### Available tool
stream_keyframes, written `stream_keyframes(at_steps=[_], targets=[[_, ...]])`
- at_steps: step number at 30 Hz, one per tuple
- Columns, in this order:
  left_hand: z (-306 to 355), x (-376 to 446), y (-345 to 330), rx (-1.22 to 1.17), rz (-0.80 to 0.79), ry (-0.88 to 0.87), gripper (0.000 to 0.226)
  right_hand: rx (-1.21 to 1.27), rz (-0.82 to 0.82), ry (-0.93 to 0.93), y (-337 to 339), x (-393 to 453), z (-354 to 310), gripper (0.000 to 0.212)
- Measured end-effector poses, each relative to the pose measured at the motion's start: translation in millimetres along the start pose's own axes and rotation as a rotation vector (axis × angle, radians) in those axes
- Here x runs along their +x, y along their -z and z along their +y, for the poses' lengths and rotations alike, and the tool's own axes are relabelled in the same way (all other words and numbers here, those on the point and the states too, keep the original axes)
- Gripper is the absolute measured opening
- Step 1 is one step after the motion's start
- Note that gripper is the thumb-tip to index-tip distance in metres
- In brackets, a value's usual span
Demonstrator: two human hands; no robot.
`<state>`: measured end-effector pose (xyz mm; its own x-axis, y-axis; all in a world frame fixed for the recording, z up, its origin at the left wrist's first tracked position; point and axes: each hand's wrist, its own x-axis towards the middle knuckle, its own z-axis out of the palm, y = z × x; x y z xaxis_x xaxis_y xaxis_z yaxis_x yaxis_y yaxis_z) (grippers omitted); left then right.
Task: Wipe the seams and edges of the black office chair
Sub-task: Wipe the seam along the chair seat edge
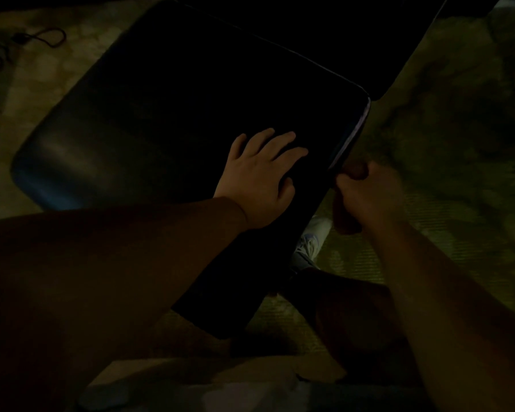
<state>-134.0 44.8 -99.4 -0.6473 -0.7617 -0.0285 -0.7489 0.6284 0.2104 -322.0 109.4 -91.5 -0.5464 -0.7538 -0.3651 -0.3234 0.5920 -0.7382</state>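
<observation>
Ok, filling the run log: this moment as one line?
left hand flat on chair seat | right hand grips dark cloth at seat's right edge | lighting dim

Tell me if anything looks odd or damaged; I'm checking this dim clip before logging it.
Nothing looks damaged or spilled. The left hand lies flat on the black padded office chair seat, the right hand is curled at its right edge. A dark cable lies loose on the floor.

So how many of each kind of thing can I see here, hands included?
Hands: 2, left hand and right hand
Black office chair: 1
Dark cloth, in the right hand: 1
Cable on the floor: 1
White shoe: 1
Total: 6
</observation>
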Motion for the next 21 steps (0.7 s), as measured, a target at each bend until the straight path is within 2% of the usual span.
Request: stream_keyframes(at_steps=[4, 9, 15, 19, 21], targets=[[-1.1, -0.1, 2.1, -0.007, -0.007, -0.008, 0.063, 0.126, -0.058, 0.036, -0.8, -1.0, -4.6, 0.007], [-2.8, -2.7, 0.9, -0.013, -0.019, -0.016, 0.062, -0.009, -0.013, 0.02, 1.7, 1.1, -0.4, 0.013], [0.6, 5.0, 8.5, 0.034, -0.047, 0.013, 0.063, 0.036, -0.041, 0.082, -1.9, -2.7, -5.4, 0.01], [11.9, 26.7, 15.7, 0.067, -0.017, 0.033, 0.06, -0.022, 0.009, 0.031, -1.1, 1.8, 4.0, 0.023], [18.0, 31.1, 12.2, 0.025, 0.002, 0.041, 0.059, 0.007, 0.02, 0.022, -0.2, 1.8, 3.7, 0.019]])
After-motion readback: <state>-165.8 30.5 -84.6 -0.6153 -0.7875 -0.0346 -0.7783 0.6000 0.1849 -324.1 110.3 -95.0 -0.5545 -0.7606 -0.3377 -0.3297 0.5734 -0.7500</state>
